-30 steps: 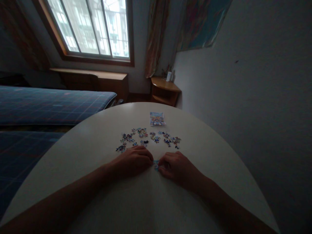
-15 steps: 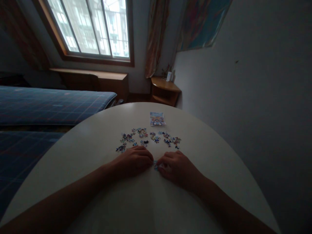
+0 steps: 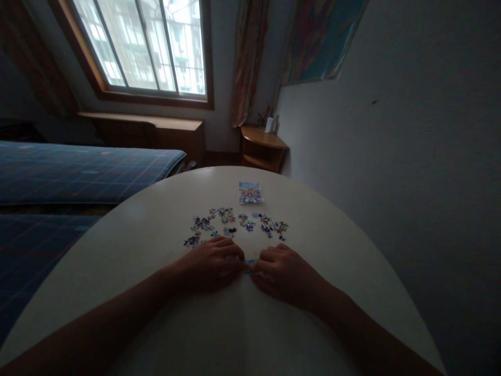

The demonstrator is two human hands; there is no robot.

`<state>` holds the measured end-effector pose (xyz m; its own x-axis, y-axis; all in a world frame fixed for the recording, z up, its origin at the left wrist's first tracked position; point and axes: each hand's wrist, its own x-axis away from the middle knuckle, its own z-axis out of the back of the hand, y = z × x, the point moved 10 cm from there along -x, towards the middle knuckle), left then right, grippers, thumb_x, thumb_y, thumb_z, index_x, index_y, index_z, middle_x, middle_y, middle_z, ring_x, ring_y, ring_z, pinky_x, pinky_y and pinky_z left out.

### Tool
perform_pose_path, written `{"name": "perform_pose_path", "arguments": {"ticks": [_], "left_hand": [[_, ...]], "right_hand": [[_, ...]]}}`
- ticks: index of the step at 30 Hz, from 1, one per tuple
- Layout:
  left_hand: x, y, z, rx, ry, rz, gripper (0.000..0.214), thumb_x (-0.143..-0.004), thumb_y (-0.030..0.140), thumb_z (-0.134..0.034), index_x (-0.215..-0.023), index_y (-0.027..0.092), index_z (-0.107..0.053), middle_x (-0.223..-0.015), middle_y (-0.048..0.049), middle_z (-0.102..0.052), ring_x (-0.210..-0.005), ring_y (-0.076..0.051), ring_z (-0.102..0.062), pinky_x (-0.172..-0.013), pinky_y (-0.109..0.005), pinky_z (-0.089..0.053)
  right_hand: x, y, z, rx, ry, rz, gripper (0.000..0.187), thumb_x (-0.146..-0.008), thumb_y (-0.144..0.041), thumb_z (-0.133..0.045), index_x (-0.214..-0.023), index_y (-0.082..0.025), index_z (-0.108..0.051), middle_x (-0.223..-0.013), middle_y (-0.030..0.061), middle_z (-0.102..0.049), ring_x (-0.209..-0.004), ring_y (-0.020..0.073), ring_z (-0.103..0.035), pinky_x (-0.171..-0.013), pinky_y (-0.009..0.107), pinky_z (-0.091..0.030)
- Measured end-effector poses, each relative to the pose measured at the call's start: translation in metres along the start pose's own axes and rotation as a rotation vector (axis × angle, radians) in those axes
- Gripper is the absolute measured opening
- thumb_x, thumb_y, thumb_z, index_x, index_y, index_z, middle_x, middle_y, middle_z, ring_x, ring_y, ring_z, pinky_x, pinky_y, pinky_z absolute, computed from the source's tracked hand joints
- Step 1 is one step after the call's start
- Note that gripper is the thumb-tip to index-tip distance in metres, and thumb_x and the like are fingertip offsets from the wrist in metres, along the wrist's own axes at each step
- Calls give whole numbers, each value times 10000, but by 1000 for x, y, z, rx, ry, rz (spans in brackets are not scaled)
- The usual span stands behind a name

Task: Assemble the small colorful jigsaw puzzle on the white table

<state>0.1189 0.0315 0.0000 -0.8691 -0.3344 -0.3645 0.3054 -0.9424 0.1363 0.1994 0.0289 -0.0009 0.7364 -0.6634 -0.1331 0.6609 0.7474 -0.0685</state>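
Between my two hands, low over the white table (image 3: 321, 250), are light blue jigsaw puzzle pieces (image 3: 251, 262), mostly hidden by my fingers. My left hand (image 3: 217, 263) is closed, its thumb and fingertips pinching the pieces from the left. From the right, my right hand (image 3: 277, 269) grips them with curled fingers. Whether the pieces are joined I cannot tell. Just beyond my hands lie loose puzzle pieces in small clusters: one pile (image 3: 202, 223) to the left, another (image 3: 247, 222) in the middle and a third (image 3: 274, 225) to the right.
A small square picture packet (image 3: 251, 193) lies past the loose pieces. The table's rounded edge runs near a bed with a blue plaid cover (image 3: 86, 172) on the left. At the back stands a wooden corner shelf (image 3: 264, 138), and a white wall (image 3: 376, 156) rises on the right.
My fingers have drawn closer around the light blue pieces, and the right fingers now cover more of them. The whole view has shifted slightly. The loose piles and packet stay in place.
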Motion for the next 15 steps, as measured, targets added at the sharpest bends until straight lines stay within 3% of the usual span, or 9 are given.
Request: {"name": "perform_pose_path", "arguments": {"ticks": [5,15], "left_hand": [[-4,14,1,-96,-44,-50,215,-954,226,-570,-1165,210,-608,-1125,-57,-679,-992,-218,-598,-918,-385,-460],[-7,22,-5,-173,-86,-70,78,-933,191,-568,-984,175,-624,-1077,-59,-676,-904,-209,-581,-847,-369,-448]], "right_hand": [[0,-7,2,58,14,64,143,-945,-271,-560,-917,-204,-683,-827,34,-675,-735,161,-580,-706,319,-318],[-2,5,3,-91,45,-8,140,-914,-246,-596,-823,-198,-691,-765,9,-657,-710,140,-579,-716,298,-335]]}}
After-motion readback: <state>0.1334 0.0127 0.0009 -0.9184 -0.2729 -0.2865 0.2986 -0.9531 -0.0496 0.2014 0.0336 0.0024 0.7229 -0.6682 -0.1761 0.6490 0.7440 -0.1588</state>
